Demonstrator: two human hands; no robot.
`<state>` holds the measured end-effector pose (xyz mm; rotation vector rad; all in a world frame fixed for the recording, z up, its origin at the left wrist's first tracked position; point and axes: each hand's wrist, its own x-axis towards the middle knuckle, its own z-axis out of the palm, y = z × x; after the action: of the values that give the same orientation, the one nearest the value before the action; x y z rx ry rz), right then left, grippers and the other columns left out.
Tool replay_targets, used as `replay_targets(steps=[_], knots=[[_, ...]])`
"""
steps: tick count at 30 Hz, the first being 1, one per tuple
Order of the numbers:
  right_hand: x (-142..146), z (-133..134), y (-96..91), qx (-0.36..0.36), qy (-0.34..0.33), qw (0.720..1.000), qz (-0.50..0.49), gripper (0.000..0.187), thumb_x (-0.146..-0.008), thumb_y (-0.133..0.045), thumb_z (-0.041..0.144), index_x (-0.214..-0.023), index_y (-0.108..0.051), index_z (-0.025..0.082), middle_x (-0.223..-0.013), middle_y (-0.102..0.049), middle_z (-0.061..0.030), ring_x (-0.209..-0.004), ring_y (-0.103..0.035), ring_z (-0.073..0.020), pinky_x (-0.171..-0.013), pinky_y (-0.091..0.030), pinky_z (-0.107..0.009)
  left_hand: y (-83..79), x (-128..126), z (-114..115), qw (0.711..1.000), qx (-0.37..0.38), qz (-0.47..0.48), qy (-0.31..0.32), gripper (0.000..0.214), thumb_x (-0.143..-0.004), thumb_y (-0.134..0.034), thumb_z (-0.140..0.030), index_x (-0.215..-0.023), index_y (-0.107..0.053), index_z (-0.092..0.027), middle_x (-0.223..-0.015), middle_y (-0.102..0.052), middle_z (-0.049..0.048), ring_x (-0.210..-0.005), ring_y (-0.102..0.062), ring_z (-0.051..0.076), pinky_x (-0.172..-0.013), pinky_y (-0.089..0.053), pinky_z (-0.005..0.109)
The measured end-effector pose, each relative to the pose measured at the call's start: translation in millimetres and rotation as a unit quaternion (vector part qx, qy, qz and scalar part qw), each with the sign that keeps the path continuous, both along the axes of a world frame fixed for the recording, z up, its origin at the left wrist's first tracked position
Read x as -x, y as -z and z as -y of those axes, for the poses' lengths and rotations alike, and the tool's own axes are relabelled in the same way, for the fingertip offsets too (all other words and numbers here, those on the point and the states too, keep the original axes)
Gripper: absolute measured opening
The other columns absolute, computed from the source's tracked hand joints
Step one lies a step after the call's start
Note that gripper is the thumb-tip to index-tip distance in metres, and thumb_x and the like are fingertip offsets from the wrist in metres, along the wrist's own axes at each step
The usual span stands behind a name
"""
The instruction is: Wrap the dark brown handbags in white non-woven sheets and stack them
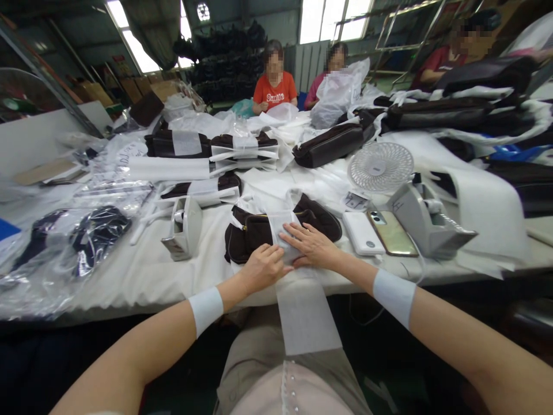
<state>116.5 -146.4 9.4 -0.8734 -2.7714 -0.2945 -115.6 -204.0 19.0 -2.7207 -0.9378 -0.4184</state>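
Observation:
A dark brown bag [254, 231] with a zipper lies in front of me at the table's edge. Across its middle runs a translucent white paper strip [309, 320], whose long end hangs over the edge toward my lap. My right hand [315, 246] lies flat on the strip over the bag, fingers stretched out. Close beside it, my left hand [265, 268] has its fingers curled and pinches the strip at the bag's near side. The bag's underside is hidden.
Tape dispensers stand left [184, 227] and right [432, 222]. A power bank [363, 233], a phone [393, 233] and a small fan [380, 166] lie at right. Wrapped bags [185, 143] are behind; plastic-covered items [95, 236] are left. Co-workers [275, 86] sit across the table.

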Motion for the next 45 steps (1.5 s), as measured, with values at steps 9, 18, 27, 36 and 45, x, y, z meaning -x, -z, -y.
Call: replay_targets(steps=[9,18,27,36,45], knots=[[0.2,-11.8,-3.4,0.017,-0.014,1.0,0.02,0.089,-0.077,-0.076,0.032,-0.15,-0.031,0.011,-0.152,-0.037,-0.0221,-0.138,-0.04,-0.0335,-0.107,-0.038,-0.047,-1.3,-31.4,-18.9,0.99,-0.008,0.017,-0.137,0.051,-0.079,-0.075,-0.042,-0.118,-0.051,-0.019,-0.133,-0.05,0.0183,-0.12,-0.049,0.033,-0.096,-0.041,0.049],[15.6,-2.0,-15.5,-0.027,0.045,0.998,0.043,0.066,-0.076,-0.069,0.024,-0.136,-0.049,0.005,-0.134,-0.054,-0.0261,-0.12,-0.053,-0.0369,-0.095,-0.043,-0.045,-21.4,-31.9,-24.2,0.984,-0.016,-0.027,-0.177,0.038,-0.093,-0.041,-0.017,-0.13,-0.048,-0.01,-0.121,-0.061,0.0193,-0.109,-0.057,0.032,-0.098,-0.041,0.054],[2.7,-4.3,2.3,-0.021,0.028,0.999,0.001,0.064,-0.08,-0.068,0.024,-0.138,-0.047,0.007,-0.145,-0.046,-0.0242,-0.132,-0.045,-0.0356,-0.106,-0.036,-0.048,6.8,-15.8,-25.8,0.992,-0.044,-0.034,-0.111,0.043,-0.097,-0.034,-0.017,-0.136,-0.047,-0.008,-0.14,-0.051,0.022,-0.13,-0.048,0.034,-0.106,-0.038,0.05],[-47.1,67.3,-19.0,0.077,-0.017,0.997,0.009,0.082,-0.071,-0.059,0.013,-0.15,-0.035,0.018,-0.159,-0.026,-0.0156,-0.146,-0.024,-0.0293,-0.118,-0.017,-0.053,12.4,-12.4,-24.9,0.988,-0.085,-0.052,-0.119,0.04,-0.098,-0.035,-0.016,-0.136,-0.046,-0.012,-0.141,-0.051,0.0197,-0.128,-0.052,0.031,-0.104,-0.042,0.045],[-12.5,95.4,19.8,0.111,-0.096,0.977,-0.152,0.033,-0.097,-0.041,0.016,-0.12,-0.064,0.02,-0.126,-0.066,-0.0124,-0.118,-0.06,-0.0205,-0.105,-0.043,-0.042,11.4,-13.3,-23.6,0.987,-0.083,-0.05,-0.126,0.041,-0.097,-0.035,-0.014,-0.137,-0.045,-0.01,-0.142,-0.05,0.0212,-0.128,-0.052,0.031,-0.104,-0.043,0.045]])
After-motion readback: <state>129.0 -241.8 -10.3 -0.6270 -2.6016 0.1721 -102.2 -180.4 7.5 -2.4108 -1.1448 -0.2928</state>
